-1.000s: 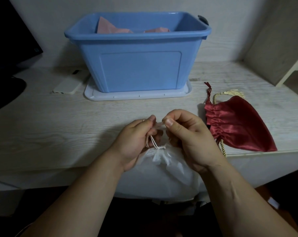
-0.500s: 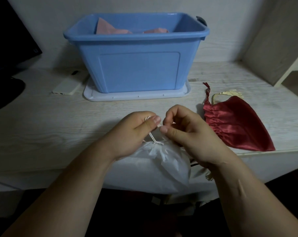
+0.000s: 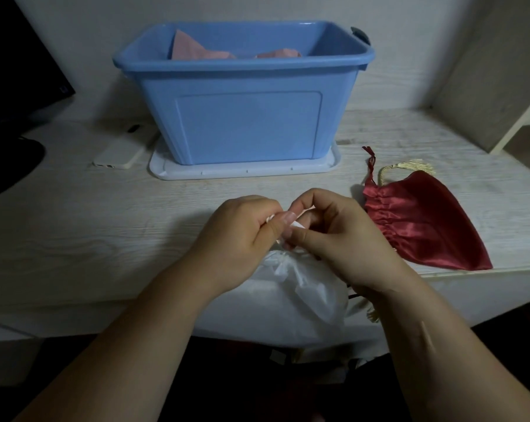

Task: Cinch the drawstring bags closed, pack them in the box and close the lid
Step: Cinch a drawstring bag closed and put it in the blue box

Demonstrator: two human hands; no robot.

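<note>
Across the pale surface [image 3: 75, 226]: open blue box [image 3: 248, 126] at the back, standing on its lid [image 3: 245, 173], pink cloth [image 3: 193, 48] already inside; thin, crinkled white bag [image 3: 300, 296] hanging over the near edge, neck gathered; red satin bag [image 3: 422, 226] flat to the right, neck puckered. Judged mid-cinch on the white one: left hand [image 3: 236, 239] pinching the pale cord [image 3: 270, 217], right hand [image 3: 343, 239] touching it, pinching the gathered neck. Next, probably a firm pull on the cord against the held neck, then a lift into the box.

White bag [image 3: 303, 287] gathered in front; red bag [image 3: 422, 226] flat at right; blue box [image 3: 248, 126] open atop lid [image 3: 227, 172].
</note>
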